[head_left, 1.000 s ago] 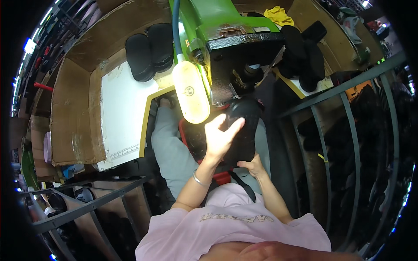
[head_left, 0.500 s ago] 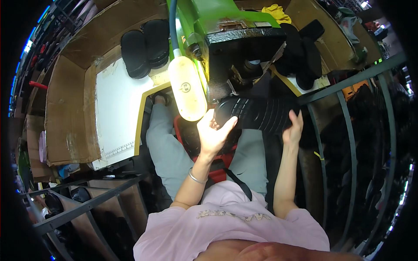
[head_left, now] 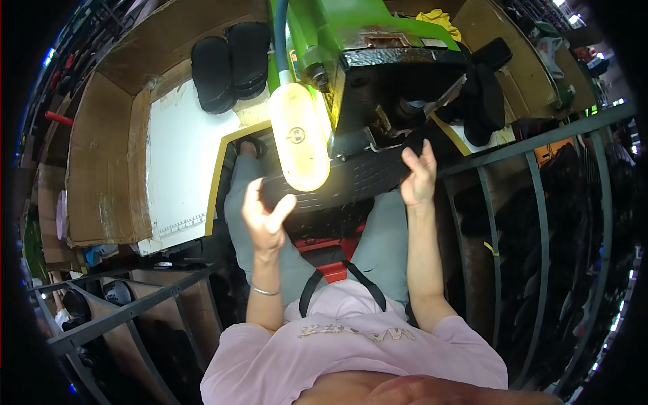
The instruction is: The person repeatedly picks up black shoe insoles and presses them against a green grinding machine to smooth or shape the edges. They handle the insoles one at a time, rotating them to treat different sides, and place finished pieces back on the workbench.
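Observation:
A black ribbed shoe sole (head_left: 364, 181) lies level below the green machine's dark head, partly behind the bright lamp. Around its left end, the thumb and fingers of my left hand (head_left: 264, 219) form a grip; a metal bracelet circles that wrist. My right hand (head_left: 420, 177) is at the sole's other end with thumb and fingers spread apart. Whether those fingers touch the sole is hard to make out against the dark background. The oblong glowing lamp (head_left: 298, 138) hangs from a thick hose between my hands.
The green machine (head_left: 378, 23) stands ahead. Stacked black soles (head_left: 233, 67) sit on the white board at left, with more (head_left: 482, 104) at right. Cardboard walls (head_left: 108, 162) enclose the left side. Metal racks (head_left: 128, 317) flank me on both sides.
The sole has shifted left and now passes behind the lamp. Both hands have moved left with it, and my right hand's fingers are stretched out.

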Available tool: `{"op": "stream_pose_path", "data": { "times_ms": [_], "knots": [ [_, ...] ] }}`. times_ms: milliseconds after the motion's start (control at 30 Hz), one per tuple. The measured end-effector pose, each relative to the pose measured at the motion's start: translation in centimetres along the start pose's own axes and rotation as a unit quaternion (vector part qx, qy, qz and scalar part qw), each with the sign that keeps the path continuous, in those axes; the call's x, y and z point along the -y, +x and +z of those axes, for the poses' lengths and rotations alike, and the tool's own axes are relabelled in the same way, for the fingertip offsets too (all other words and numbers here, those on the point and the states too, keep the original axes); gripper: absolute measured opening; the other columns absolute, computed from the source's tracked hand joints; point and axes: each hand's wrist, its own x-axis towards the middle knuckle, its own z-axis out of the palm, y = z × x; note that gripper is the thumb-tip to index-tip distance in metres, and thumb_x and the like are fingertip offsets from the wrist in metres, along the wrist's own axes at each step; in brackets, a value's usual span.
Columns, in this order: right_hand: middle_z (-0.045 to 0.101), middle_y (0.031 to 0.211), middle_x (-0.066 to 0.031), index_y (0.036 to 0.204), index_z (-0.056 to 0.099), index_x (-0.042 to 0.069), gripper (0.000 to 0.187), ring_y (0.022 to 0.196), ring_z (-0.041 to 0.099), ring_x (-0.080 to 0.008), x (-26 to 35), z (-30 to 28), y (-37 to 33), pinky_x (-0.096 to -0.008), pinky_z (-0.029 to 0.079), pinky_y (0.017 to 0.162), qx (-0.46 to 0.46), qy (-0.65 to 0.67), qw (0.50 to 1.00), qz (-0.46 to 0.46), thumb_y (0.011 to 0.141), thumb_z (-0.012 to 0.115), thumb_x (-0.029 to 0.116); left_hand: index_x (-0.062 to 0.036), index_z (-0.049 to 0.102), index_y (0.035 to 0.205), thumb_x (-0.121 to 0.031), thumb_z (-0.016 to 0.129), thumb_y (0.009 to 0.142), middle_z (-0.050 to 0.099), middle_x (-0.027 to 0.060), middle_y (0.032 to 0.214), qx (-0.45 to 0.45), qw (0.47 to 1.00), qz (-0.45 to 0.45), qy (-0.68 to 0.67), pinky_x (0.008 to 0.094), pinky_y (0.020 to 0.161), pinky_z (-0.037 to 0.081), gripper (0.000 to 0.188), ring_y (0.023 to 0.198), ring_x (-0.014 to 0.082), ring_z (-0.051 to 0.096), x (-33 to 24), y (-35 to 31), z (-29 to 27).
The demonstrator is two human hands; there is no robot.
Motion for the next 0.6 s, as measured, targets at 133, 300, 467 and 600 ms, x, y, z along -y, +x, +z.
{"op": "stream_pose_path", "data": {
  "times_ms": [133, 300, 467, 600],
  "knots": [
    [0.064, 0.107, -0.0053, 0.111, 0.056, 0.006, 0.036, 0.096, 0.060, -0.0130, -2.6, 1.7, -2.2, -0.0275, 0.049, 0.086, 0.048, 0.013, 0.999, 0.008, 0.080, 0.065, -0.010, -0.0022, 0.032, 0.145, 0.012, 0.064, 0.074, 0.041, 0.0117, 0.141, -0.022, 1.000, -0.005, 0.022, 0.0344, 0.108, 0.034, 0.079, 0.127, 0.0212, 0.043, -1.0, -0.7, -3.8],
    [0.064, 0.103, -0.0086, 0.107, 0.054, -0.001, 0.035, 0.092, 0.061, -0.0130, -4.4, 3.8, -3.3, -0.0277, 0.049, 0.085, 0.114, -0.138, 0.984, -0.025, 0.076, 0.067, -0.011, -0.0028, 0.034, 0.143, 0.011, 0.066, 0.074, 0.043, 0.0095, 0.137, -0.038, 0.997, -0.041, 0.054, 0.0339, 0.103, 0.040, 0.078, 0.121, 0.0209, 0.047, 1.3, -5.0, -8.7],
    [0.066, 0.094, -0.0089, 0.101, 0.056, -0.001, 0.034, 0.085, 0.063, -0.0128, -4.4, 3.4, -2.8, -0.0268, 0.051, 0.079, 0.142, -0.257, 0.954, -0.055, 0.073, 0.074, -0.009, 0.0041, 0.064, 0.107, -0.002, 0.077, 0.076, 0.068, 0.0081, 0.099, 0.212, 0.925, -0.150, 0.278, 0.0294, 0.086, 0.050, 0.034, 0.091, 0.0151, 0.062, 5.1, -5.9, -6.2],
    [0.066, 0.096, -0.0087, 0.102, 0.056, -0.002, 0.038, 0.086, 0.063, -0.0130, -3.8, 4.1, -3.4, -0.0266, 0.051, 0.079, 0.084, -0.267, 0.959, -0.048, 0.071, 0.077, -0.008, 0.0058, 0.064, 0.104, -0.001, 0.074, 0.079, 0.069, 0.0072, 0.092, 0.131, 0.976, -0.007, 0.173, 0.0257, 0.075, 0.051, 0.028, 0.081, 0.0107, 0.062, 4.6, -1.5, 4.3]
  ]
}}
